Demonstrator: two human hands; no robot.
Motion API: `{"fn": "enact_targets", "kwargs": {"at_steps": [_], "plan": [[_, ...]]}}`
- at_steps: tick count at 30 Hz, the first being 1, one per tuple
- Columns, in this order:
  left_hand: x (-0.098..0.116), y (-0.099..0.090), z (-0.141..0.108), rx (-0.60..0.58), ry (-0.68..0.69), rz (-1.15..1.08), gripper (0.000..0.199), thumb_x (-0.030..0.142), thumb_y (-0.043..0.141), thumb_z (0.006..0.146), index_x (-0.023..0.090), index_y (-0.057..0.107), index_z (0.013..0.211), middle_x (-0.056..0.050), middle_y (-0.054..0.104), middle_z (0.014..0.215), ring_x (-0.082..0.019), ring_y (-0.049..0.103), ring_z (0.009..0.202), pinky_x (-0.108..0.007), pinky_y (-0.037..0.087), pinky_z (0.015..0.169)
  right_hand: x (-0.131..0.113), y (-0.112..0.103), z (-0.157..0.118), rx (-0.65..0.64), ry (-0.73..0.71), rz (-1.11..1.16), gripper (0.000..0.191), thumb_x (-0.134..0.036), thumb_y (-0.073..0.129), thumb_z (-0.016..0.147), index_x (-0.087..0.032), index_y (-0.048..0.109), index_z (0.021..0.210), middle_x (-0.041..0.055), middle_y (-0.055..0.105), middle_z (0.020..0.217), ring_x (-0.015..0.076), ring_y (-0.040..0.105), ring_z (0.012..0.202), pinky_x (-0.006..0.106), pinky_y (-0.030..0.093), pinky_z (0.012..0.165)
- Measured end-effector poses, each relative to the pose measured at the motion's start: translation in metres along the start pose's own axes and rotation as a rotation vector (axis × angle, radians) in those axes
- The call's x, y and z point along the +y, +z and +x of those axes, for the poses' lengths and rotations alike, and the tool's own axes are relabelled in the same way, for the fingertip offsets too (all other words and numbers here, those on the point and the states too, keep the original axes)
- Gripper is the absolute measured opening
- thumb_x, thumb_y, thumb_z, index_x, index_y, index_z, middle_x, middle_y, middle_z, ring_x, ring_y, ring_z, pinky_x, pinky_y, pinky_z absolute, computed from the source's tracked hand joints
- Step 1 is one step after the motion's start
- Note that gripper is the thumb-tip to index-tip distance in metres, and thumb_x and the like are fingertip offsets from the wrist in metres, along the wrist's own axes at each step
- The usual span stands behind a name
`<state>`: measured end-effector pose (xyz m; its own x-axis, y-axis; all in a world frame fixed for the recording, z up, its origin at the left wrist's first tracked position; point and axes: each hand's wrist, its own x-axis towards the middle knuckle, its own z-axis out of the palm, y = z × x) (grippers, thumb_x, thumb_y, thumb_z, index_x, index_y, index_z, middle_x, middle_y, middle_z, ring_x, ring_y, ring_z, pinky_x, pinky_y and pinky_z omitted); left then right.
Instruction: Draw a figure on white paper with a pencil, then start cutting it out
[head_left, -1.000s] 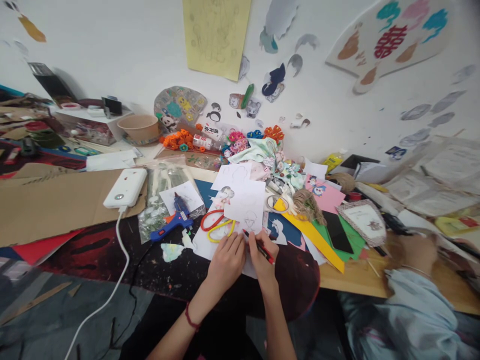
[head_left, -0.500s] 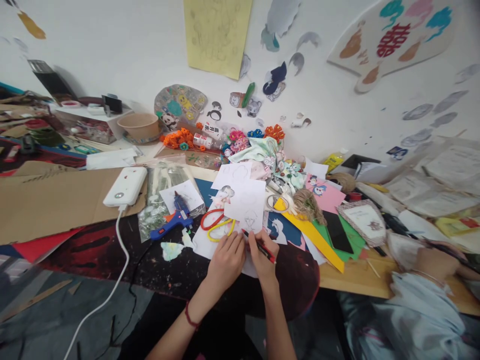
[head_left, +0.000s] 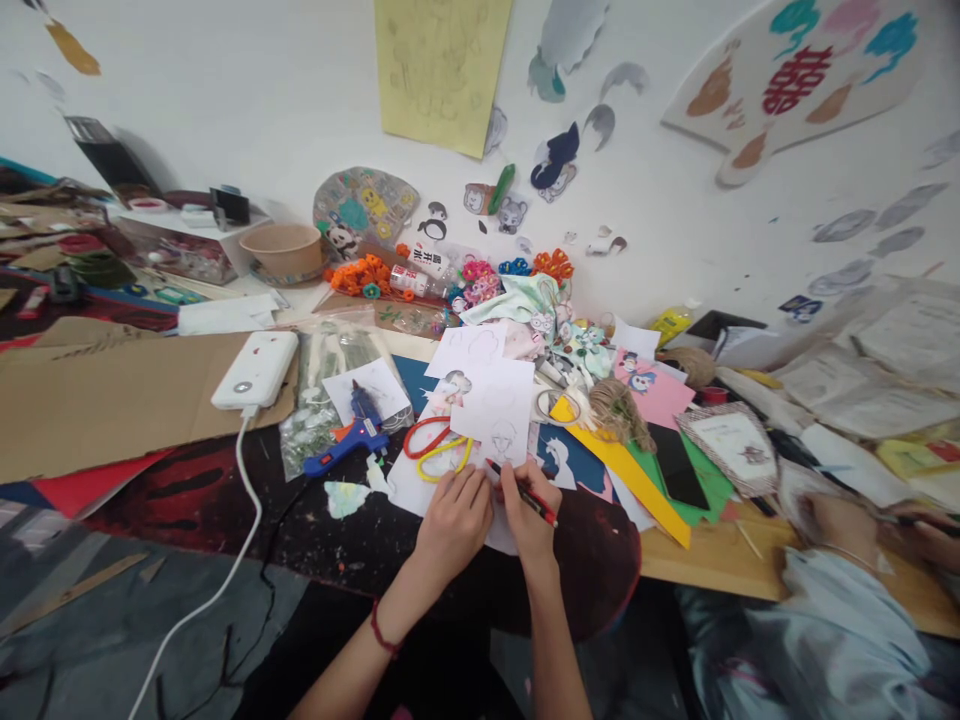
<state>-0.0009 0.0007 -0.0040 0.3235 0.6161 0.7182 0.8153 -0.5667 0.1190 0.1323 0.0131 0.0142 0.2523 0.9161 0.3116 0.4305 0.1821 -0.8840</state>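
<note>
My right hand (head_left: 532, 510) is closed round a red-and-black pencil (head_left: 538, 506), its tip low over a white sheet of paper (head_left: 491, 395) with a faint drawn figure. My left hand (head_left: 456, 512) rests on the paper beside it, fingers stretched out and pressing down near the sheet's lower edge. Just beyond the left fingertips lie scissors with red and yellow handles (head_left: 439, 455), their blades hidden. A small cut-out drawing (head_left: 456, 385) overlaps the sheet's left side.
A blue glue gun (head_left: 349, 440) lies left of the scissors. A white power bank (head_left: 255, 370) with a cable sits on cardboard (head_left: 150, 400). Right are twine (head_left: 621, 408), yellow card (head_left: 630, 480) and a dark phone (head_left: 679, 465). A co-worker's hand and sleeve (head_left: 847, 610) are far right.
The view has shifted slightly, so everything sits a little further right. Both my hands stay at the paper, the pencil still in the right. The co-worker's hands at the right have moved a little.
</note>
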Motion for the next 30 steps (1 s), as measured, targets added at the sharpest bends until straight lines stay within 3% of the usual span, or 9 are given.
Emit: {"fn": "enact_targets", "kwargs": {"at_steps": [25,30], "plan": [[0.0006,-0.0009,0.0015,0.006,0.013,0.025,0.021,0.014,0.052,0.096,0.012,0.067,0.111,-0.012,0.074,0.113,-0.026,0.067,0.111,-0.043,0.047,0.098,0.0004,0.0015,0.0011,0.005,0.013,0.026,0.041,-0.046,0.063,0.094,-0.022,0.051,0.063,-0.0023,0.059,0.057,0.0129,0.054,0.053,0.027,0.043,0.059],[0.0007,-0.0006,0.0015,0.022,0.008,0.023,0.021,0.014,0.052,0.096,0.010,0.067,0.111,-0.012,0.074,0.112,-0.026,0.068,0.110,-0.042,0.048,0.097,0.0001,-0.0009,-0.0004,0.101,0.061,0.036,0.042,-0.047,0.064,0.093,-0.022,0.054,0.061,-0.0016,0.062,0.054,0.0133,0.057,0.049,0.026,0.045,0.055]]}}
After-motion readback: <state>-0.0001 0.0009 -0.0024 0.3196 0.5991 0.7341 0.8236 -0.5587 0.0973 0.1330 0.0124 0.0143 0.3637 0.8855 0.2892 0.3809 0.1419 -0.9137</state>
